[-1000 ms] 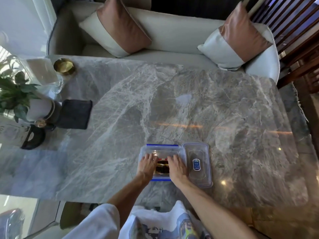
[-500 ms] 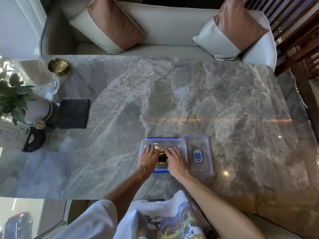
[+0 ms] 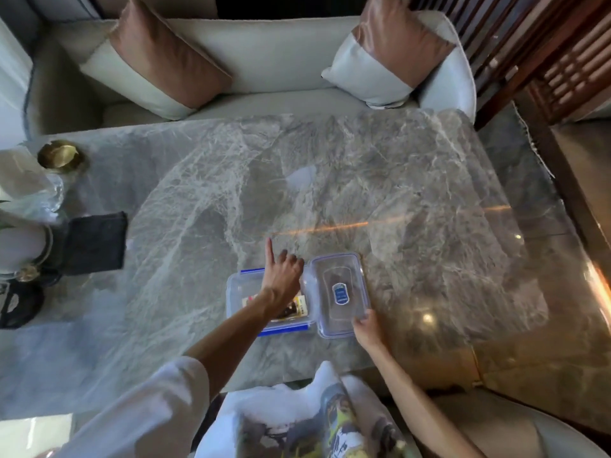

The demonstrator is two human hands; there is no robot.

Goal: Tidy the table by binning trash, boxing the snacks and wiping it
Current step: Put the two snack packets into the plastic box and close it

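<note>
A clear plastic box (image 3: 238,294) with blue clips sits near the front edge of the marble table (image 3: 429,200). Snack packets (image 3: 300,308) lie inside it. Its clear lid (image 3: 339,292), with a blue label, lies flat against the box's right side. My left hand (image 3: 282,279) hovers over the box's far right part, index finger pointing away and the other fingers curled, holding nothing. My right hand (image 3: 365,328) grips the lid's near right corner.
A black cloth (image 3: 94,241) lies at the table's left. Near it stand a gold bowl (image 3: 59,155), a glass vase (image 3: 29,190), a white pot (image 3: 20,239) and a black object (image 3: 16,305). A sofa (image 3: 264,61) with two cushions borders the far edge.
Both hands were pressing down inside the box. The left hand has lifted with its index finger out, and the right hand has moved right onto the lid's near corner.
</note>
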